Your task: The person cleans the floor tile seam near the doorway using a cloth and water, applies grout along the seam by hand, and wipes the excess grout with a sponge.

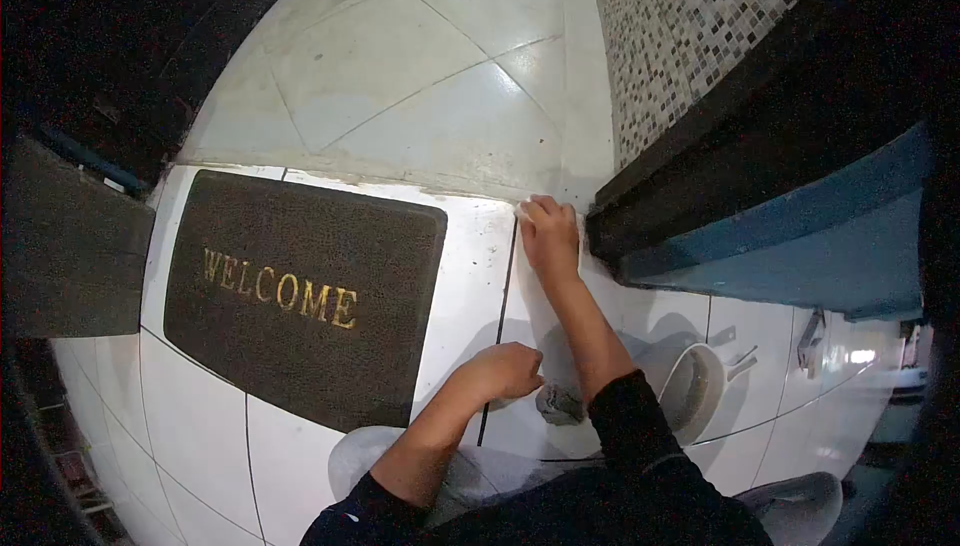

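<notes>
My right hand (549, 236) reaches forward to the floor seam beside the dark door frame. Its fingers are curled down against the edge of the white tiles, and what they hold, if anything, is hidden. Closer to me, my left hand (505, 371) is closed in a loose fist above the white tiles, its contents out of sight. Just right of that fist lies a grey, rough-looking lump (560, 405), partly beside my right forearm; I cannot tell what it is. The floor seam (470, 196) looks rough and stained.
A dark doormat (300, 296) reading WELCOME lies left of my hands. Right of my forearm stands a pale round container (712, 396) with a white handle (742, 362) beside it. A blue door (780, 246) and a mosaic wall (690, 36) bound the right side.
</notes>
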Demonstrator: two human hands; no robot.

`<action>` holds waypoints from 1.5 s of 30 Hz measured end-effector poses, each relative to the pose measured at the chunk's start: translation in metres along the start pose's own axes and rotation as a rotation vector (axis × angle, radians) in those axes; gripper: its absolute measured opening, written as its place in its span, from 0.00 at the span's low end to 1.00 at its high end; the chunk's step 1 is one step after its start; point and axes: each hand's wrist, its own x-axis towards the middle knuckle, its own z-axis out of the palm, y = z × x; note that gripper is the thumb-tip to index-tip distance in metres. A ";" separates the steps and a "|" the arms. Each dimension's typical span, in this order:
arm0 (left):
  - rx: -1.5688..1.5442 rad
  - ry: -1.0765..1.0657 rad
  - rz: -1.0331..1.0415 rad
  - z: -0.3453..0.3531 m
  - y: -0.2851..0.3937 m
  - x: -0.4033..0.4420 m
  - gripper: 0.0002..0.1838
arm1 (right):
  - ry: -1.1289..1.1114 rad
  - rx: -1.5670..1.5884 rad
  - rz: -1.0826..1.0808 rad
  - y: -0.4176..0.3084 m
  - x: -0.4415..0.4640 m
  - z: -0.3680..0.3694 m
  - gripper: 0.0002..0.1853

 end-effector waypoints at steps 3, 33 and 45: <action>0.018 -0.001 0.024 0.005 -0.004 0.007 0.17 | 0.046 0.061 0.021 -0.005 -0.016 -0.008 0.12; 0.019 -0.052 0.022 0.006 -0.001 0.005 0.19 | 0.047 0.102 0.018 -0.005 -0.012 -0.007 0.11; 0.018 -0.066 0.007 0.002 0.002 0.003 0.19 | 0.052 0.155 0.053 -0.004 -0.006 -0.008 0.09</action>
